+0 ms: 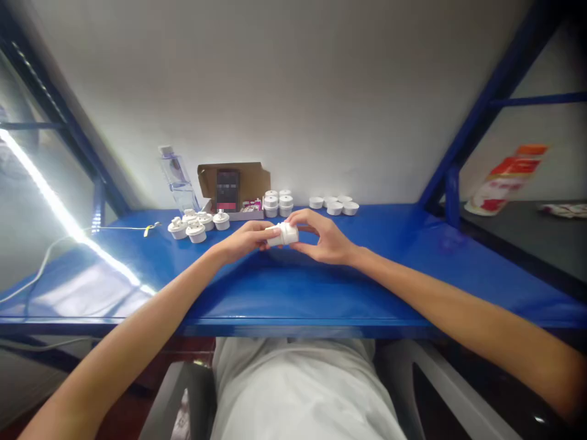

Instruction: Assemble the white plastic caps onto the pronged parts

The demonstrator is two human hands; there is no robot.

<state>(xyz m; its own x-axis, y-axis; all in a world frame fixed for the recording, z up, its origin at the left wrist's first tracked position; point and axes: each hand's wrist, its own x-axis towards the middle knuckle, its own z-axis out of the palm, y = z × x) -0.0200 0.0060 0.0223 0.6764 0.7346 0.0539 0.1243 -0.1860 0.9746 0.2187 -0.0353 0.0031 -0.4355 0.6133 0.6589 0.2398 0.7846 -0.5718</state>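
The left hand (250, 237) and right hand (329, 238) together grip a white plastic fitting (283, 234) between their fingers, in front and to the right of the cardboard box (253, 181), over the blue tabletop (316, 299). Stacked white pieces (271, 206) stand just right of the box; white cups (334, 208) lie farther right. Left of it are white sockets (195, 232) and, behind them, a clear bottle (178, 179).

- Plain grey wall (298, 91)
- Glossy blue bench (284, 290)
- Blue slanting beams (486, 101), both sides
- Bright light strip (55, 202), left
- Grey chair armrests (167, 391)
- Dark red floor (183, 344)
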